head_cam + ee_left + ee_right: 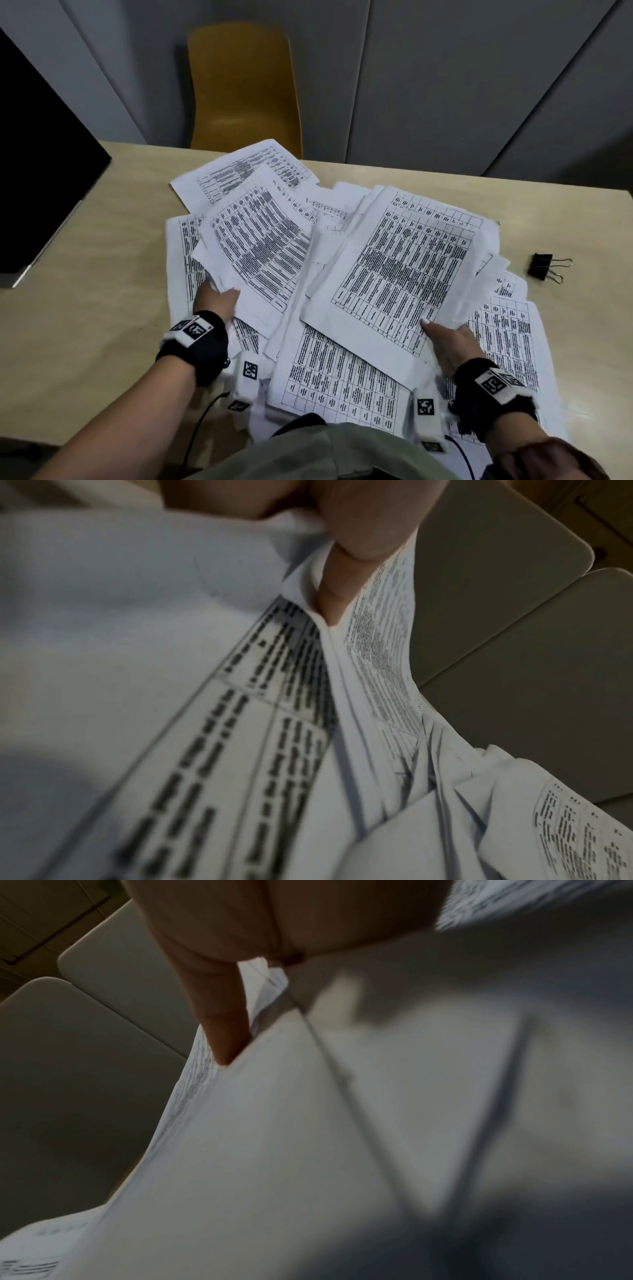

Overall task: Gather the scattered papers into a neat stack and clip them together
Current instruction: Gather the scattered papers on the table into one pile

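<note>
Several white printed sheets with tables lie scattered and overlapping on the tan table [85,267]. My left hand [217,298] grips a tilted bunch of papers [260,240] at its near edge, thumb on top. In the left wrist view that thumb [346,561] presses into the lifted papers [240,723]. My right hand [448,339] grips a second raised bunch of papers [404,267] by its near right corner. A finger [222,1020] lies against the paper sheets [308,1137] in the right wrist view. A black binder clip [544,266] lies on the table to the right, apart from both hands.
A yellow chair [245,89] stands behind the table's far edge. A dark monitor [37,164] sits at the left. Grey cabinet panels [445,68] fill the background. Cables [202,421] run from my wrist cameras near the table's front edge.
</note>
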A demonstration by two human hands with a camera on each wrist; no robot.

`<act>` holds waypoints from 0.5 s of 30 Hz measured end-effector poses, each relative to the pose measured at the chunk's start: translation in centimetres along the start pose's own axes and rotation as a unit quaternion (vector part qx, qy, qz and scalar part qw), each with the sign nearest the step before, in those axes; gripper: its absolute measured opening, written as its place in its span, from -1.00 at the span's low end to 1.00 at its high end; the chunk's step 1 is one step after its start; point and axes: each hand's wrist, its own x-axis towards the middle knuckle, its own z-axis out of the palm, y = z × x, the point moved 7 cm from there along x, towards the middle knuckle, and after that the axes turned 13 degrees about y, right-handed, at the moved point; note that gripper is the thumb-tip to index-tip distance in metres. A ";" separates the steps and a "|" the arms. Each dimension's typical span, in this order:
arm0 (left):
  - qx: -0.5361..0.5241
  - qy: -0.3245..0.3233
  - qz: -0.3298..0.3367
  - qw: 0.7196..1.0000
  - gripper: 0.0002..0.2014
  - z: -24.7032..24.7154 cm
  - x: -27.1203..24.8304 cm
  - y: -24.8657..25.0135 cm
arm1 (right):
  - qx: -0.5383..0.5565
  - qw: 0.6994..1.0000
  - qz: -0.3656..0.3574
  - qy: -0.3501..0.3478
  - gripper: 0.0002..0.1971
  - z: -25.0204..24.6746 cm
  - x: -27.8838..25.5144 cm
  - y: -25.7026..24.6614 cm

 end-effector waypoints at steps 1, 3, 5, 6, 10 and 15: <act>-0.011 0.008 0.006 1.000 -0.71 -0.4 0.0 -0.1 | -0.001 1.000 0.000 0.002 -0.39 0.0 0.2 0.0; -0.035 0.004 -0.001 0.999 -0.64 -0.8 -0.5 -0.5 | 0.008 1.000 0.007 0.000 -0.33 0.0 0.5 0.3; -0.041 -0.035 -0.048 0.997 -0.36 -0.2 -1.3 -1.6 | 0.012 1.000 0.008 -0.005 -0.24 -0.1 0.5 0.5; -0.024 -0.062 -0.074 0.995 -0.21 0.5 -1.9 -2.0 | 0.008 1.000 0.003 -0.005 -0.20 -0.1 0.1 0.3; 0.007 -0.077 -0.080 0.994 -0.14 1.8 -3.7 -1.8 | 0.020 1.000 -0.021 0.012 -0.26 0.2 -1.0 -0.5; -0.009 -0.016 -0.055 0.998 -0.37 -0.6 -2.8 -1.1 | 0.040 0.999 -0.031 0.005 -0.54 0.3 -2.4 -1.4</act>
